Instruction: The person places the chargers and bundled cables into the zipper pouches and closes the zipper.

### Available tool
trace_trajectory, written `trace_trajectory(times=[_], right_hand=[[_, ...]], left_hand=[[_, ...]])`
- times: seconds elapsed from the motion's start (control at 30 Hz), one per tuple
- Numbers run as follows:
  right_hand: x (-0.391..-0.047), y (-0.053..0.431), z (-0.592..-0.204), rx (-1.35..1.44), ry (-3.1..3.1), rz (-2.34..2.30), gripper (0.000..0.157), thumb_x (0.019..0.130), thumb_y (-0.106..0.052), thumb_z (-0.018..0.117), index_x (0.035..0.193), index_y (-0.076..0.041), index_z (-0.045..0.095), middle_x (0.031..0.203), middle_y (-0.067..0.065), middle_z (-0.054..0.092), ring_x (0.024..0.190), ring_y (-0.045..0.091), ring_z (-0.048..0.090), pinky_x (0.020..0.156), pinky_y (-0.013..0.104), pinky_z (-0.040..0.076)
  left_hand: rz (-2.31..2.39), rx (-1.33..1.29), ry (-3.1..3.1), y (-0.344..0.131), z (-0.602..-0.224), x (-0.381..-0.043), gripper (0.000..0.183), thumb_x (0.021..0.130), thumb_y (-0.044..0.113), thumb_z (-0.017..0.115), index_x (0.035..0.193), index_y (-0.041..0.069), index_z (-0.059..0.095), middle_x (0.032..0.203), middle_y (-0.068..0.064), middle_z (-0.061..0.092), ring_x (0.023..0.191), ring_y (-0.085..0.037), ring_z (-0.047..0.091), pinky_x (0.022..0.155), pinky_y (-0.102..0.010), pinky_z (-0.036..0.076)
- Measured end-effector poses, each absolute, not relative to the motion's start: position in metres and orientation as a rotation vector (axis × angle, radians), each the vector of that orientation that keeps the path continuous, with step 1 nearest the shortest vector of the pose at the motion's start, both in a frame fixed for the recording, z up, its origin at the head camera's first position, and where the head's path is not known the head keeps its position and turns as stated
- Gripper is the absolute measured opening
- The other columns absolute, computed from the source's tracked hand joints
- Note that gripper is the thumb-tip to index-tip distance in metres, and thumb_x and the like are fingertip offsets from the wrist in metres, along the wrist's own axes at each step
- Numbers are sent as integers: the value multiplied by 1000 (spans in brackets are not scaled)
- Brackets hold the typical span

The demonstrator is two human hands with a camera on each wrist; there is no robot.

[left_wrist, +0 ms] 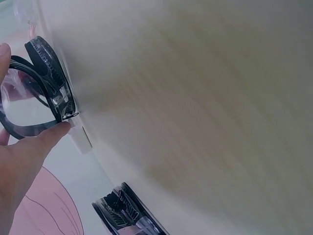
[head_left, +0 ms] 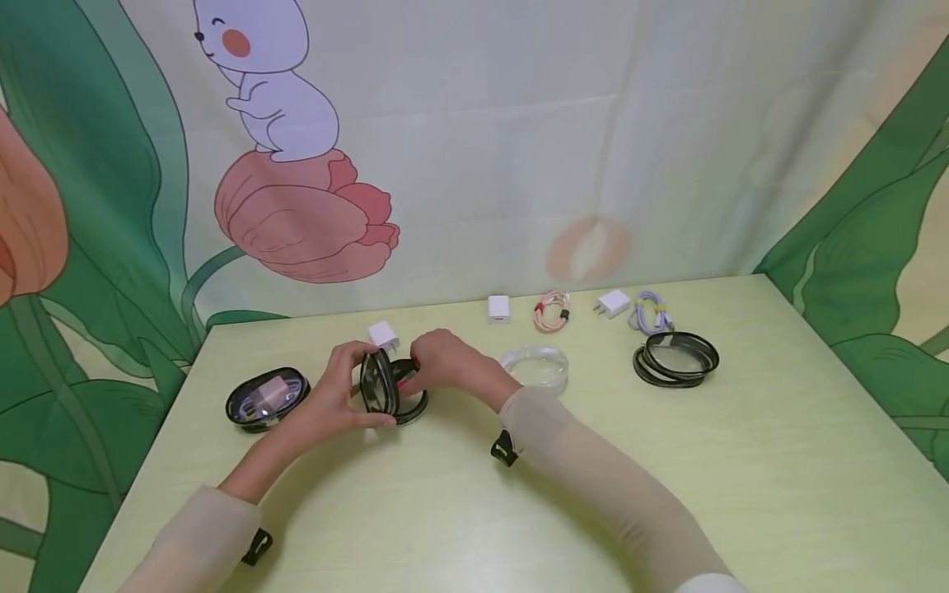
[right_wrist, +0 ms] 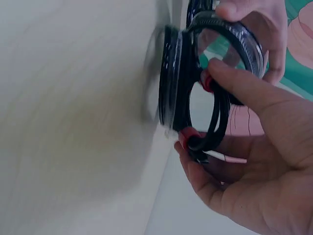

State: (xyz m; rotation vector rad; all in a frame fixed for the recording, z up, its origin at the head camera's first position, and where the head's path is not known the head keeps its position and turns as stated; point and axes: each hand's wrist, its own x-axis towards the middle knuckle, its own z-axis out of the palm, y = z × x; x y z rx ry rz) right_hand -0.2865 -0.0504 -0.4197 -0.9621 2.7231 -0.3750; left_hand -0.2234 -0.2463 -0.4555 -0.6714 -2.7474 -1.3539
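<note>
Nearest, the left hand (head_left: 326,405) grips the rim of a black-edged clear case (head_left: 380,387), opened and stood on edge over the table (head_left: 445,511); whether it touches down, I cannot tell. The right hand (right_wrist: 274,161) pinches a coiled black cable (right_wrist: 225,117) with 2 red ties (right_wrist: 188,137) at the case's open mouth. If the thumb slipped off early, the springy coil could pop back out, and a stray loop could likely snag in the rim on closing. To the left lies 1 packed case (head_left: 252,426). Just behind the hands sits a white charger (head_left: 383,336), which a careless knuckle might knock. Farther right are 2 more chargers beside a pink cable (head_left: 552,311) and a purple cable (head_left: 650,313).
</note>
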Motion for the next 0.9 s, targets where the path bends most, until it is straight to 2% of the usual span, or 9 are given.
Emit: trace_trajectory(times=[0.07,0.2,0.27,0.43,0.57,0.73,0.9], right_hand=[[-284,-56,-421,-923,2768,-347,41,77,-47,74,69,-12,54,67,-3,46,65,12,43,56,22,35],[-278,-64,-429,-837,2850,-340,36,77,-43,75,79,-11,60,86,4,54,83,19,49,68,27,42],[-276,-66,-434,-823,2883,-386,36,76,-41,77,82,-9,61,87,5,55,85,21,49,72,29,42],[-275,-66,-447,-851,2956,-516,34,71,-39,81,71,-10,62,69,1,55,76,18,49,66,27,38],[-275,-67,-453,-824,2982,-584,36,71,-43,80,64,-13,61,64,-2,53,72,16,49,65,26,39],[-273,-68,-453,-854,3005,-517,36,73,-44,78,69,-12,63,63,-4,54,70,15,50,70,28,42],[-273,-61,-446,-884,2813,-572,31,74,-33,79,73,-9,60,60,-5,48,59,10,44,55,22,37]], left_hand=[[-1353,-665,-2746,-246,-457,-223,99,62,11,89,136,3,23,137,-21,19,132,-41,26,96,-52,42],[-1354,-643,-2764,-246,-457,-222,99,63,12,88,137,5,22,139,-19,18,134,-40,25,98,-51,41],[-1365,-639,-2768,-246,-456,-222,99,64,13,88,138,5,22,139,-19,17,135,-41,24,99,-51,40],[-1373,-596,-2791,-246,-455,-221,100,65,17,88,139,7,21,141,-17,17,136,-41,22,101,-51,38],[-1418,-575,-2769,-247,-457,-223,100,65,14,87,139,7,21,142,-17,16,137,-43,21,100,-54,37],[-1519,-552,-2720,-247,-460,-225,100,64,7,87,139,7,21,143,-18,14,137,-45,20,99,-57,37],[-1498,-499,-2740,-246,-460,-226,101,63,11,88,138,6,20,142,-19,16,136,-44,22,99,-56,38]])
